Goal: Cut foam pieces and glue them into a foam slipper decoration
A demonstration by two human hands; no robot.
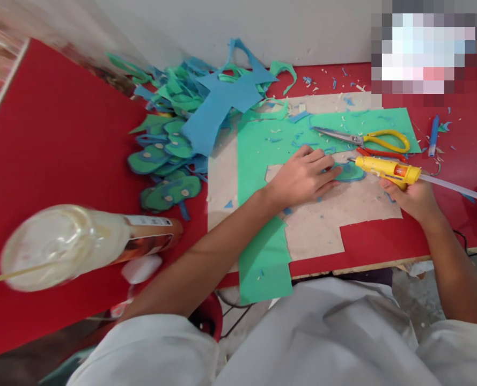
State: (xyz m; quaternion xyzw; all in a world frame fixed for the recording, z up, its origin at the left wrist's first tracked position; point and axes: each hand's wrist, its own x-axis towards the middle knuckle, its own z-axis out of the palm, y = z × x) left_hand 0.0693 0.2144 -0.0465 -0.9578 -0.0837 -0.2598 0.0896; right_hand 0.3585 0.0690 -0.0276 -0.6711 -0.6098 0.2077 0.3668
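Note:
My right hand (417, 199) is wrapped round the grip of a yellow hot glue gun (383, 167), with a long clear glue stick (455, 187) coming out of its back. The gun's nozzle points left, close above a small green and blue foam slipper sole (351, 172). My left hand (308, 174) lies over the other end of that sole, its curled fingers holding it on the pale sheet (314, 233). Part of the sole is hidden under these fingers. Just behind the gun are yellow-handled scissors (387, 140) and a red-handled tool (383, 154).
Foam soles (169, 190) and blue and green offcuts (222, 107) are heaped at the left. A large green foam sheet (258, 166) lies under my left forearm. A tall cup (61, 246) with a straw stands at far left, a blue pen (434, 136) at right.

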